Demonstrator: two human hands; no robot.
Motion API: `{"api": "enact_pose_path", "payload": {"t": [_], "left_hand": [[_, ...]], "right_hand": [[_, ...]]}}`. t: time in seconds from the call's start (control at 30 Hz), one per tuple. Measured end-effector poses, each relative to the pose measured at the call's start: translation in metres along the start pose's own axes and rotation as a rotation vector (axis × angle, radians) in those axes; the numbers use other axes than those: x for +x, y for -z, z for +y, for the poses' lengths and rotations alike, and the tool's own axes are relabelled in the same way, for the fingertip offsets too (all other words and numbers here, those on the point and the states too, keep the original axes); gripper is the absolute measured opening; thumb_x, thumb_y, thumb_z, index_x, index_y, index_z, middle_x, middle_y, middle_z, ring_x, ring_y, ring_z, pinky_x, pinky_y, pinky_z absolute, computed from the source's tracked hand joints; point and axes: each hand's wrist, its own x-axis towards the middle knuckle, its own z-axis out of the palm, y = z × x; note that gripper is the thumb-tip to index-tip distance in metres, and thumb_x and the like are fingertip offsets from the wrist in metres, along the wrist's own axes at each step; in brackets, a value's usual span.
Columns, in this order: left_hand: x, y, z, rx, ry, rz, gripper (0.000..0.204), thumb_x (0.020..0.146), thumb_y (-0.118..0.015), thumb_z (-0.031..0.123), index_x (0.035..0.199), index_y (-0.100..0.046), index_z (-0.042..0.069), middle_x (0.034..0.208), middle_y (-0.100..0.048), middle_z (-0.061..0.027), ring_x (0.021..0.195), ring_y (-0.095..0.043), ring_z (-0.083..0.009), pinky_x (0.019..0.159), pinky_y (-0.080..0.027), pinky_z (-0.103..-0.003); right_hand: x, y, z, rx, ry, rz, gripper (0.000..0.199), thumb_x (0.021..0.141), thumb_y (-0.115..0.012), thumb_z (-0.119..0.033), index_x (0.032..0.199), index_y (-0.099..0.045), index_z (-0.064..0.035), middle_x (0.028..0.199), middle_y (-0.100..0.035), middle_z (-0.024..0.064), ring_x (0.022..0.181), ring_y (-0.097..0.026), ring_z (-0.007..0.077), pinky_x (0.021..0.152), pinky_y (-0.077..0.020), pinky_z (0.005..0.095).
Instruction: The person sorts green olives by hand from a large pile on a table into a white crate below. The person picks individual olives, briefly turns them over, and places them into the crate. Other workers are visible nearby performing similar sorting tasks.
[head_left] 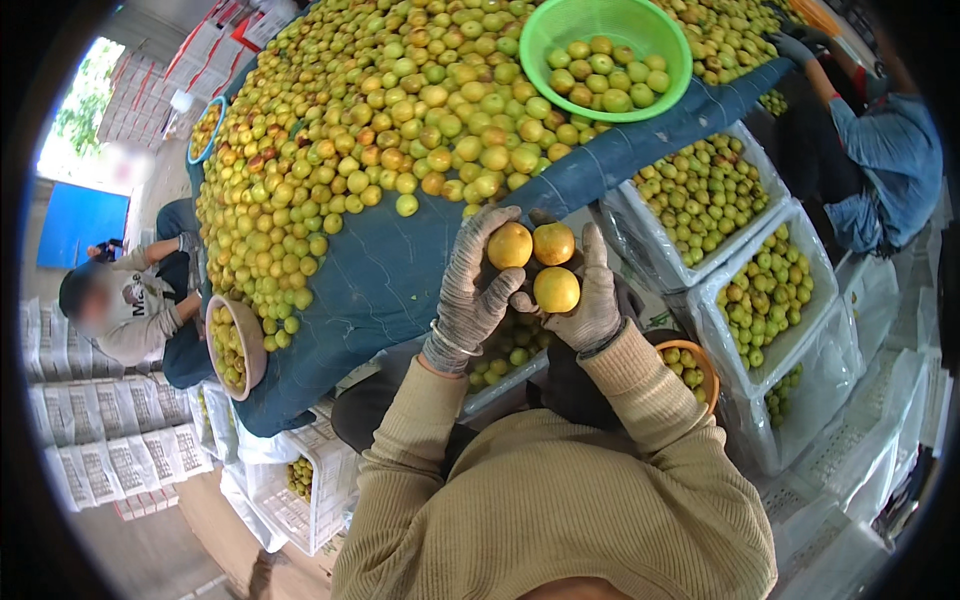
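My left hand [470,285], in a grey knit glove, is closed on one round yellow fruit [510,245] with a brownish blush. Beside it my right hand [588,312], gloved alike, holds two more: a browner yellow fruit [553,243] and a plain yellow fruit [556,290] below it. The hands are close together over my lap, in front of the cloth edge. Beyond them a large heap of yellow-green fruit [400,100] covers a table draped in dark blue cloth [390,270]. A bright green basin [683,75] of greener fruit stands on the heap.
Lined crates of fruit [705,265] stand to my right, with an orange basket [712,385] nearer me. A lined crate of fruit [515,380] sits below my hands. Co-workers sit at left [130,310] and far right [880,150]. A beige basin [250,350] is at the left edge.
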Motion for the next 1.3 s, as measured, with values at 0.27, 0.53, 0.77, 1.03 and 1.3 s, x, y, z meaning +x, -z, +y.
{"api": "enact_pose_path", "payload": {"t": [0.27,0.53,0.77,1.03,1.3], "left_hand": [[-0.006,-0.028,-0.004,0.454,-0.172,0.021,0.045,0.096,-0.051,0.035,0.127,-0.053,0.001,0.125,-0.056,-0.0126,0.119,-0.050,-0.0262,0.104,-0.036,-0.039],[-0.033,-0.036,-0.016,-0.187,0.274,0.330,0.043,0.098,-0.050,0.029,0.126,-0.052,-0.003,0.124,-0.056,-0.0144,0.114,-0.053,-0.0213,0.099,-0.041,-0.035],[-0.089,0.009,-0.051,-0.044,0.402,0.341,0.043,0.094,-0.058,0.033,0.117,-0.059,-0.004,0.110,-0.064,-0.0145,0.100,-0.061,-0.0210,0.091,-0.048,-0.032],[-0.116,0.022,-0.061,-0.208,0.535,0.438,0.034,0.093,-0.061,0.027,0.114,-0.061,0.000,0.103,-0.066,-0.0115,0.097,-0.063,-0.0199,0.091,-0.051,-0.037],[-0.084,0.070,-0.091,0.135,0.424,0.301,0.018,0.093,-0.055,0.006,0.108,-0.063,0.000,0.099,-0.066,-0.0085,0.092,-0.062,-0.0159,0.086,-0.050,-0.030]], "right_hand": [[-0.031,0.005,-0.009,0.018,0.046,-0.005,0.065,0.094,-0.030,-0.063,0.134,-0.042,-0.0129,0.129,-0.051,0.0113,0.111,-0.057,0.0280,0.079,-0.0568,0.0391],[-0.020,0.014,-0.016,0.122,0.113,0.123,0.054,0.093,-0.045,-0.056,0.123,-0.047,-0.0113,0.121,-0.053,0.0159,0.111,-0.056,0.0340,0.072,-0.0568,0.0349],[0.062,0.026,-0.091,-0.045,0.458,0.266,0.048,0.095,-0.045,-0.051,0.119,-0.042,-0.0096,0.112,-0.056,0.0161,0.095,-0.060,0.0302,0.074,-0.0571,0.0369],[0.156,-0.029,-0.236,-0.080,0.976,0.380,0.064,0.092,-0.049,-0.053,0.141,-0.027,-0.0173,0.144,-0.031,0.0124,0.133,-0.032,0.0329,0.107,-0.0321,0.0514],[-0.042,0.079,-0.173,-0.442,1.042,0.643,0.045,0.093,-0.061,-0.030,0.127,-0.043,-0.0073,0.112,-0.056,0.0111,0.096,-0.060,0.0214,0.084,-0.0533,0.0341]]}}
